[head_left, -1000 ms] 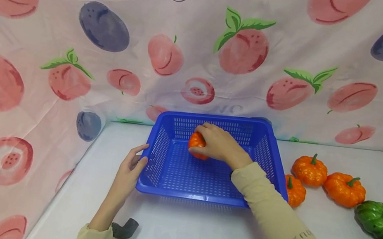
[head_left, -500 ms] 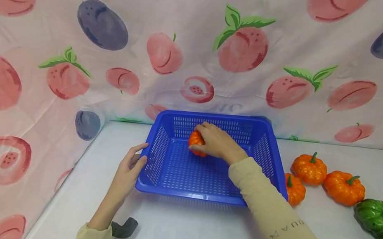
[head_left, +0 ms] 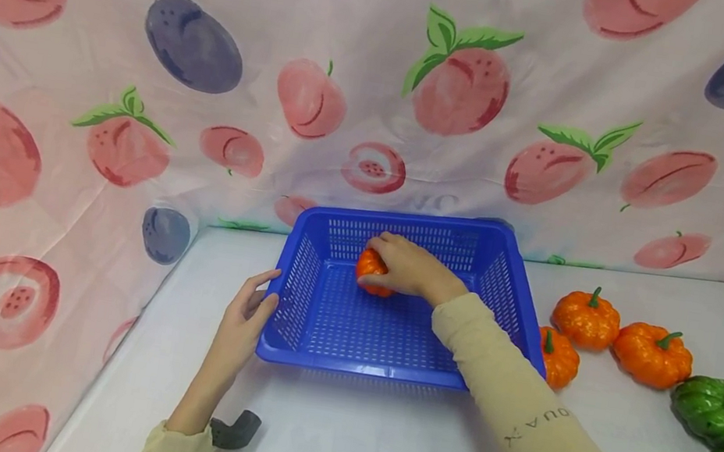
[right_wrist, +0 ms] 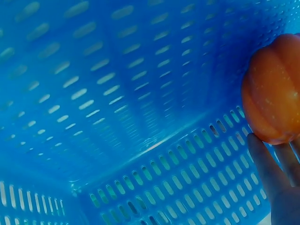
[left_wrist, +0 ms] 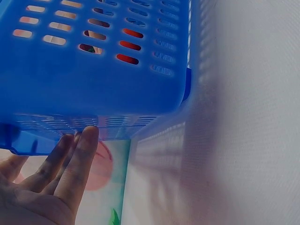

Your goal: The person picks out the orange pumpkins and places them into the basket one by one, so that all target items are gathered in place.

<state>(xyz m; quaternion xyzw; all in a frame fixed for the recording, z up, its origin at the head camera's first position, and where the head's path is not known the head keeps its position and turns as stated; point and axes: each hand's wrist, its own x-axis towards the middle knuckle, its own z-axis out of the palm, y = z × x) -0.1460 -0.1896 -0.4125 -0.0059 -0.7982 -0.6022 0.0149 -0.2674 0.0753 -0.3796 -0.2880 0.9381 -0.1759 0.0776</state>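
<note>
Right hand (head_left: pixel 414 267) gripped a pumpkin (head_left: pixel 369 270) in the basket (head_left: pixel 367 370), toward its back-left corner; whether it touched bottom, unclear. Left hand (head_left: pixel 245 322), fingers nearly straight, met the left edge, likely steadying it.

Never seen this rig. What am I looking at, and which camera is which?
No machine here, just a person's bare hands. The wide picture comes from a head-worn camera; the two close ones come from a camera on each wrist. The right hand grips an orange pumpkin inside a blue basket; the left hand touches its left rim. On the white table, to the basket's right, are three more orange pumpkins and two green, ribbed vegetables.
</note>
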